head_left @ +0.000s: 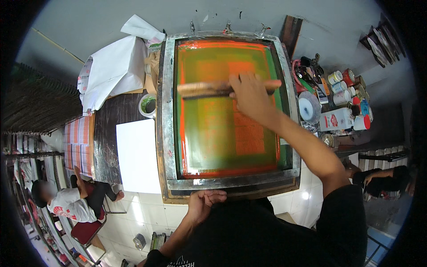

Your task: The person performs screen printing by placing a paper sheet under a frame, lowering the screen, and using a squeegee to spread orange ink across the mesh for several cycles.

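A screen printing frame (168, 133) with metal sides lies before me. Its mesh (209, 133) is yellow-green, with orange-red ink along the borders and a block of orange-red right of the middle. My right hand (250, 94) is closed round a wooden squeegee (202, 89), which spans the far half of the mesh and is slightly blurred. My left hand (205, 205) rests at the near edge of the frame, fingers curled together; whatever they may grip is hidden.
Left of the frame are a white sheet (137, 155), a tape roll (147, 105) and a paper-covered stack (116, 66). Several jars and bottles (341, 98) crowd the right side. A seated person (73, 202) is at lower left, another person (382, 180) at far right. Clamps (227, 27) stand behind the frame.
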Available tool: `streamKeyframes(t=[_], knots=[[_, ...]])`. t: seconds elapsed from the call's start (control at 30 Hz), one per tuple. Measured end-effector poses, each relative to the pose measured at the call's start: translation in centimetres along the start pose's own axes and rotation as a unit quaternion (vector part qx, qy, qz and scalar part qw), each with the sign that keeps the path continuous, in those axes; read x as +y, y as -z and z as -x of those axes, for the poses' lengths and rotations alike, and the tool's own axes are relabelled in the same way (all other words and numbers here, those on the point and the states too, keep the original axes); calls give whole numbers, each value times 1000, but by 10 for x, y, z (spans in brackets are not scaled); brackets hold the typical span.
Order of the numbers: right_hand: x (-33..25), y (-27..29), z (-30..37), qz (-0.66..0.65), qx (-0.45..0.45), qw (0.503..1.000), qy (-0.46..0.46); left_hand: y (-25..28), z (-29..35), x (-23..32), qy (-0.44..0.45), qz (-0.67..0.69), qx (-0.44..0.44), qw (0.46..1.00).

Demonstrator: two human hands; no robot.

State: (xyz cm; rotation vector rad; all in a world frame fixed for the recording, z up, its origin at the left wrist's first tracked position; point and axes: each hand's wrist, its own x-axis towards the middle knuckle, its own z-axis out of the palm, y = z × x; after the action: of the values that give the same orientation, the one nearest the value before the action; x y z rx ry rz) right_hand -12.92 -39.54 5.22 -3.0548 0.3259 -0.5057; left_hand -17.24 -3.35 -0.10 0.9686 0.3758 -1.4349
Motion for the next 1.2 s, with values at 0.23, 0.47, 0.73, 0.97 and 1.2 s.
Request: streamKeyframes(t=[0.23, 0.47, 0.73, 0.97, 1.2], knots=[[72, -32, -94, 49, -5, 999, -3, 4, 4, -5, 2, 100, -16, 995], [101, -24, -127, -40, -104, 993, -30, -3, 4, -4, -50, 26, -14, 998], [27, 116, -42, -63, 30, 998, 9, -3, 11, 13, -105, 81, -297, 946], [-73, 274, 44, -56, 93, 994, -27, -105, 61, 121, -209, -39, -494, 843], [-77, 312, -3, -65, 178, 966, -178, -167, 61, 196, -410, -362, -333, 768]])
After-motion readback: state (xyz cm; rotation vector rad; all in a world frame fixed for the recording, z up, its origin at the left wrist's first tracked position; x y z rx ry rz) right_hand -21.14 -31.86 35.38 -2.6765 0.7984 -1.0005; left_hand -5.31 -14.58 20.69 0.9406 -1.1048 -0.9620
